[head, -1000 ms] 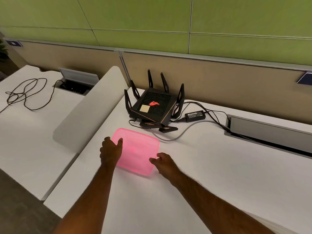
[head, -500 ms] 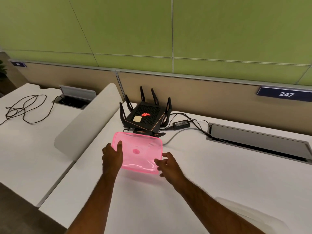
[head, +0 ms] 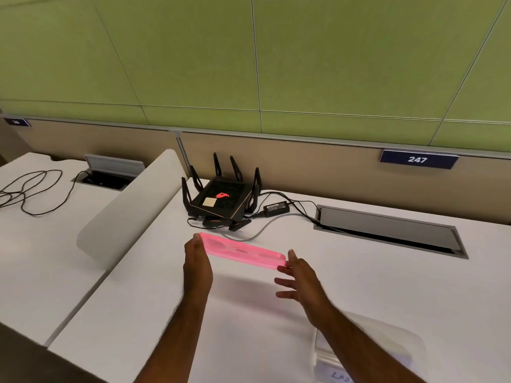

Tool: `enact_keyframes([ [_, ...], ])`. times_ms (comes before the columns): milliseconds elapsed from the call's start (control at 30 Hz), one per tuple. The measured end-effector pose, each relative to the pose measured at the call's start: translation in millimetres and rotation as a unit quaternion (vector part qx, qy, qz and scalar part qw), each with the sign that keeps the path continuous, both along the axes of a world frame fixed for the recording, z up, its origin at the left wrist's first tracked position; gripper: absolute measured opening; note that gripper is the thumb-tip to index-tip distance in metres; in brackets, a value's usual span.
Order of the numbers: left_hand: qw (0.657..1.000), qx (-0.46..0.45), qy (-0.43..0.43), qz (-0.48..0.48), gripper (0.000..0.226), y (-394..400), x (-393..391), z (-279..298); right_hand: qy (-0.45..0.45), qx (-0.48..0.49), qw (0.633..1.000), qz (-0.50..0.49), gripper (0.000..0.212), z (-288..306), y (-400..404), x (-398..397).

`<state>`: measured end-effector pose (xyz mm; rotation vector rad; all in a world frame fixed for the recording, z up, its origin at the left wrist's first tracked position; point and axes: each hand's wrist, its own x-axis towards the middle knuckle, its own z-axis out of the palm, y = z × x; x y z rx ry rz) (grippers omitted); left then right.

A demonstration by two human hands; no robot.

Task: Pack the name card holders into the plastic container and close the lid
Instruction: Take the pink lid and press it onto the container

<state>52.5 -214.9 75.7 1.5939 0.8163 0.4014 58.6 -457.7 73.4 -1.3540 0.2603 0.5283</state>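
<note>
A dark blue wall plate (head: pixel 418 159) reads "247" in white, up on the tan panel past the far edge of the white desk (head: pixel 359 286). The black multi-antenna router (head: pixel 221 200) near the desk's far edge glows with a red emblem and carries a small pale square sticker; its black power brick (head: pixel 276 208) sits just beside it, label too small to read. Down at the near right edge there is a clear plastic container (head: pixel 367 346) with handwriting on a white label — looks like "LAD", the rest cut off.

Now the translucent pink rectangular plastic lid (head: pixel 243 251): a second ago it lay flat on the desk, half a second ago it was tipped up, and here it's lifted clear of the surface, seen nearly edge-on, with a pink glow cast on the desk beneath it. The camera has also swung up, bringing the number plate into view.

Left hand (head: pixel 197 265) is upright, palm facing inward, fingers together and pressed along the lid's left end. Right hand (head: pixel 300 275) catches the lid's right corner with thumb and top finger; the lower fingers are spread apart, free in the air. Both forearms reach forward from the near edge, the right one passing over the clear container.
</note>
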Motion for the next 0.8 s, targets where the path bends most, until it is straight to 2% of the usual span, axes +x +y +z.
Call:
enact_keyframes([
  [67,0.998,-0.061,-0.006,-0.002,0.07,-15.6,-1.6,5.2,0.007,0.012,1.0,-0.025,0.053,-0.4,-15.9,-3.6],
  [167,0.997,-0.076,-0.008,-0.017,0.071,-34.3,-5.4,9.4,-0.003,0.015,0.999,-0.05,0.053,-3.8,-38.1,-8.9],
  [300,0.998,-0.05,-0.014,-0.033,0.031,-59.4,-9.8,13.8,-0.032,-0.005,0.995,-0.095,0.05,-7.4,-65.6,-14.3],
  [367,0.997,-0.044,-0.029,-0.053,0.022,-70.8,-11.8,12.2,-0.042,-0.018,0.992,-0.116,0.04,-9.1,-78.0,-16.4],
  [467,0.994,-0.041,-0.055,-0.081,0.023,-90.1,-17.7,8.5,-0.051,-0.037,0.989,-0.133,0.028,-12.5,-99.9,-20.9],
  [567,0.992,-0.033,-0.068,-0.106,0.029,-105.8,-22.9,4.8,-0.055,-0.048,0.987,-0.142,0.026,-16.5,-121.6,-27.1],
  [800,0.988,-0.051,-0.053,-0.134,0.04,-138.0,-29.3,-5.0,-0.083,-0.062,0.983,-0.153,0.041,-24.7,-172.0,-46.3],
])
